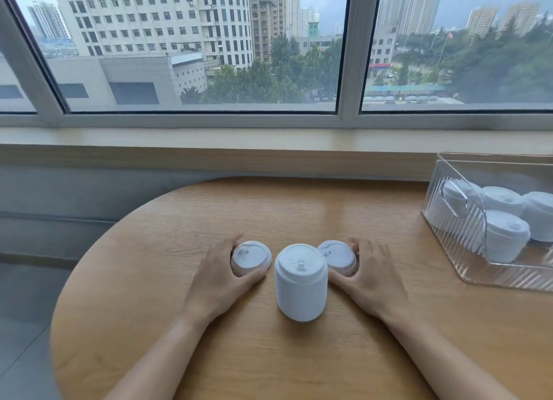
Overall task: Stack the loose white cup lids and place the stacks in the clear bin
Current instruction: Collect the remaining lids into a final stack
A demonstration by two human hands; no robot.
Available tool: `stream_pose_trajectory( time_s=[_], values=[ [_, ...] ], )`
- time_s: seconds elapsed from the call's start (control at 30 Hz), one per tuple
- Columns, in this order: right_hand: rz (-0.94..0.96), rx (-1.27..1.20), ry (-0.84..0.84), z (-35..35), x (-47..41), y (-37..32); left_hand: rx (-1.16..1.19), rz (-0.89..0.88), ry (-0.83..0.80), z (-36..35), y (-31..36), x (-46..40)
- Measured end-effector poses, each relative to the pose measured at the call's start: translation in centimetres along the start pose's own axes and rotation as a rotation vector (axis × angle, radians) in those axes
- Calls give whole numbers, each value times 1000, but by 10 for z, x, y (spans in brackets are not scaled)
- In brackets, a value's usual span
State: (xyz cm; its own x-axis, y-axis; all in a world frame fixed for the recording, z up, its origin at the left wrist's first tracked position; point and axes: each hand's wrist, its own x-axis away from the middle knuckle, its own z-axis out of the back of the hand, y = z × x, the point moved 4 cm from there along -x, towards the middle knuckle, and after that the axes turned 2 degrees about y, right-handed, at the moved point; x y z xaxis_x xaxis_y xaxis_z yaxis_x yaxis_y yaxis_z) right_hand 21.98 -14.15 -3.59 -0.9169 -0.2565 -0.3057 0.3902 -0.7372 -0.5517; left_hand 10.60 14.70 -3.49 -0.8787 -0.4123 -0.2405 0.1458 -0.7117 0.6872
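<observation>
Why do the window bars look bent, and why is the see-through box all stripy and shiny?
In the head view, the wide-angle lens bows the window frame near the edges. The clear bin has ribbed walls catching daylight, so the lid stacks inside look streaky. Soft, grey window light leaves only faint shadows under the tall stack and both hands.

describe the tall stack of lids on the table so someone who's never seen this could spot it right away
On the round wooden table below the window, look near its front middle, between the person's two hands. The tall stack of lids stands there upright; the lid on either side of it lies low and is gripped by a hand, while nothing touches the stack.
</observation>
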Motion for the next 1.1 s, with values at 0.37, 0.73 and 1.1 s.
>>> stream_pose_trajectory(
  time_s=[0.37, 0.73, 1.1],
  values=[
    [31, -151, -98, -1, -2, 6, -116, -4, -50, 0, 4, 2],
    [-8, -147, -48, 3, 0, 1, 33, -46, -118, 4, -4, 1],
    [-28, -398, -4, 12, 4, 2, 39, -86, -170, 7, 2, 5]
  ],
)
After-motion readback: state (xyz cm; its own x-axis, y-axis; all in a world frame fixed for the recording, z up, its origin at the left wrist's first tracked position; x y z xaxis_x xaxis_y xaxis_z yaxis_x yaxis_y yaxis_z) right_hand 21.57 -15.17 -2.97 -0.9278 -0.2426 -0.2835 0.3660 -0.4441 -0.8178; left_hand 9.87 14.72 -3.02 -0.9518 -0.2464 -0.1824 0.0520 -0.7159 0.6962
